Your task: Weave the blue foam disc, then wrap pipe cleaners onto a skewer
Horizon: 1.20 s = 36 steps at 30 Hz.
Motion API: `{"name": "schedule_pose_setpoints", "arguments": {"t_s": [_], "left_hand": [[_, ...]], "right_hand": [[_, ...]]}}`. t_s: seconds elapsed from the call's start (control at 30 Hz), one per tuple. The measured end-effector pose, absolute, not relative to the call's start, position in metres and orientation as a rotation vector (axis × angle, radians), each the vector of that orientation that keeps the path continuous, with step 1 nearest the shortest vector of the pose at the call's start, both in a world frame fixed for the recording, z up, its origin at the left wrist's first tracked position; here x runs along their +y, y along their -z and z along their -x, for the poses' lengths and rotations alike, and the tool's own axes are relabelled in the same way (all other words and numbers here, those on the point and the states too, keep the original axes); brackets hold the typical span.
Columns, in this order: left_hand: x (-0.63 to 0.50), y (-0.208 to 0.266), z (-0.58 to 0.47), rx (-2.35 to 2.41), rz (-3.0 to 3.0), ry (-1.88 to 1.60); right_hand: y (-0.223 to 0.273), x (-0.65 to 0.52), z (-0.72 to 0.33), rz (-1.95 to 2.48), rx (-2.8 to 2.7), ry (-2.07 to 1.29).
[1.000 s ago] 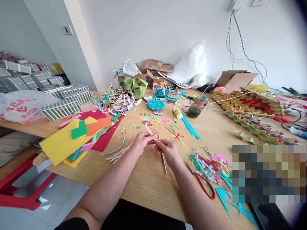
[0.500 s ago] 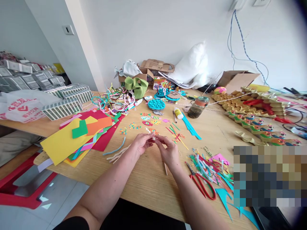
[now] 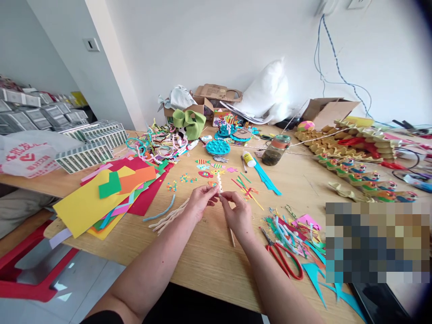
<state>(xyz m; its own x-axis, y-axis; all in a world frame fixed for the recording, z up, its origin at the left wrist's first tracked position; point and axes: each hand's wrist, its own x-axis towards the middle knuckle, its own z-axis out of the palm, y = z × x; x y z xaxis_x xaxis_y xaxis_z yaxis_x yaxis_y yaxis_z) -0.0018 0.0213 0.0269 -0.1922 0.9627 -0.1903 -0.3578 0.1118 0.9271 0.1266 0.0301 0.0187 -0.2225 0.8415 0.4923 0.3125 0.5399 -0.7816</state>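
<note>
A white coiled pipe cleaner [image 3: 219, 183] stands nearly upright between my two hands. My left hand [image 3: 202, 199] pinches it from the left with thumb and fingertips. My right hand [image 3: 237, 212] is closed on its lower end, fingertips together. Below the right hand shows the end of a thin wooden stick [image 3: 232, 237]; whether the fingers hold it too is hidden. Just beyond the fingertips lie several paper fish, among them a striped fish [image 3: 203, 161] and a red fish [image 3: 205, 174]. Loose cream pipe cleaners [image 3: 168, 218] and a blue pipe cleaner [image 3: 160, 210] lie left of my hands.
Red-handled scissors [image 3: 285, 258] and paper scraps [image 3: 292, 229] lie at right. A glue bottle [image 3: 249, 159], a glass jar [image 3: 276, 150] and a bumpy blue disc [image 3: 218, 147] sit farther back. Coloured sheets [image 3: 84, 202] cover the left side. Egg trays [image 3: 351, 148] stand at far right.
The pipe cleaner coil leaned left and now points up, with more of it showing above my fingers. Both hands stay close together. The camera view has shifted slightly.
</note>
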Motion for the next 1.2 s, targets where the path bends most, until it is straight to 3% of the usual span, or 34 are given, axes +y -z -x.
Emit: {"name": "schedule_pose_setpoints", "arguments": {"t_s": [0.63,1.0,1.2], "left_hand": [[0.018,-0.023,-0.003,1.316,-1.385,-1.607],[0.023,-0.027,0.001,1.025,-0.885,-1.502],[0.021,-0.026,-0.001,1.017,-0.880,-1.450]], "right_hand": [[-0.022,0.033,-0.130,0.945,-1.680,-0.641],[-0.021,0.044,-0.131,0.847,-1.218,-1.493],[-0.021,0.045,-0.132,0.830,-1.179,-1.475]]}}
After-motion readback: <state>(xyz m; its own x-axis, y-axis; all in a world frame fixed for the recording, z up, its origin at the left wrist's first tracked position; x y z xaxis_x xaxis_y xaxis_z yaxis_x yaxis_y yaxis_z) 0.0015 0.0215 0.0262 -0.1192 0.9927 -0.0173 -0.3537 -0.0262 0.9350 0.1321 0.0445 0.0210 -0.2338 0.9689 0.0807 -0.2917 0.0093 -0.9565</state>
